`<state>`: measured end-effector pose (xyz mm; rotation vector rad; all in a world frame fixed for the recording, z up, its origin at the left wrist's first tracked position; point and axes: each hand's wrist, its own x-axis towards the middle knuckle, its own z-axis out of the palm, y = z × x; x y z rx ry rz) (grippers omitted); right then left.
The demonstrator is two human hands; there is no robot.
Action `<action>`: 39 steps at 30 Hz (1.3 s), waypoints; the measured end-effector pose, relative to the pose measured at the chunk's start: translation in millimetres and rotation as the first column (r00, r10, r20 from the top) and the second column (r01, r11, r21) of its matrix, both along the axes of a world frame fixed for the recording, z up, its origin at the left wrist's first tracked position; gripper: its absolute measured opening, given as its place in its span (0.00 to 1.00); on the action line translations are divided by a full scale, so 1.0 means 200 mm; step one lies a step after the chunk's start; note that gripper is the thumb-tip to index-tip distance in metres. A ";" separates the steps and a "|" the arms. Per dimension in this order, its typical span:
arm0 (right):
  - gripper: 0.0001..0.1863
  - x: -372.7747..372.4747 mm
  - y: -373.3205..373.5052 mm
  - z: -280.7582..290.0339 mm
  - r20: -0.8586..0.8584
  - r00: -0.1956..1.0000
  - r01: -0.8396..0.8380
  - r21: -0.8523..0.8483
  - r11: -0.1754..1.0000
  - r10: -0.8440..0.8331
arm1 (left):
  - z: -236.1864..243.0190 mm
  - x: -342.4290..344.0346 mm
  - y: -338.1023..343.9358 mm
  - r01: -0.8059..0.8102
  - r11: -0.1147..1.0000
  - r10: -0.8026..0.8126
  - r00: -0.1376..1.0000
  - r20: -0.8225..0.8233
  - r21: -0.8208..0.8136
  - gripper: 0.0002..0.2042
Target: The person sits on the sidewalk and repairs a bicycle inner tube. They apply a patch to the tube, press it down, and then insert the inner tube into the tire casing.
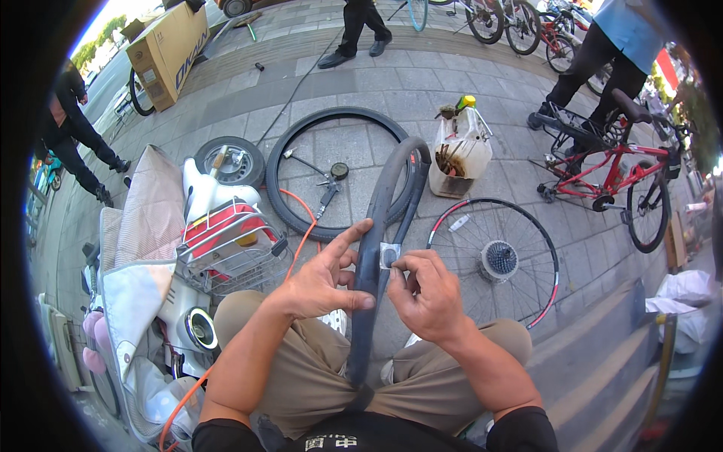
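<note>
- Toward the left edge of the pavement (422,79), a wire basket (233,264) holds red items; presumably it keeps them off the ground.
- An orange hose (197,384) runs from the lower left toward a gauge (340,172), which lies inside a loose black tyre (273,173), seemingly parked within arm's reach.
- The left hand (320,279) has its index finger and thumb spread wide along the dark inner tube (363,331), both touching it, likely to keep that stretch flat and steady. Whether the curled fingers close beneath, I cannot tell.
- The tube stands lengthwise before the person, its lower end between the knees, which probably help brace it.
- A square silvery patch (389,255) lies on the tube, right of the left hand.
- The right hand (429,297) has its grip nearly closed, fingertips at the patch's edge, perhaps for fine control; what they pinch is hidden.
- Farther right, a tyreless wheel (498,261) lies flat, perhaps so it cannot roll, near the steps (602,377) bordering the pavement's lower right edge.
</note>
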<state>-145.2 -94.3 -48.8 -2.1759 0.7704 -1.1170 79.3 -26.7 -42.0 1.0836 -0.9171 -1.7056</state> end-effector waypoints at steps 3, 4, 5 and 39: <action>0.13 0.00 0.00 0.00 -0.001 1.000 -0.003 -0.009 1.000 0.003 | -0.01 0.00 0.00 -0.003 1.000 0.003 1.000 -0.018 0.002 0.62; 0.13 0.00 0.00 0.00 0.002 1.000 -0.007 -0.013 1.000 0.007 | 0.00 0.00 0.00 -0.002 1.000 0.002 1.000 -0.019 0.003 0.61; 0.13 0.00 0.00 -0.01 0.005 1.000 -0.010 -0.017 1.000 0.011 | 0.00 0.00 0.00 -0.001 1.000 0.001 1.000 -0.020 0.003 0.61; 0.12 -0.01 -0.02 0.02 0.029 0.996 0.086 0.014 0.996 -0.086 | -0.01 0.01 0.00 -0.011 1.000 0.006 0.988 -0.153 -0.029 0.57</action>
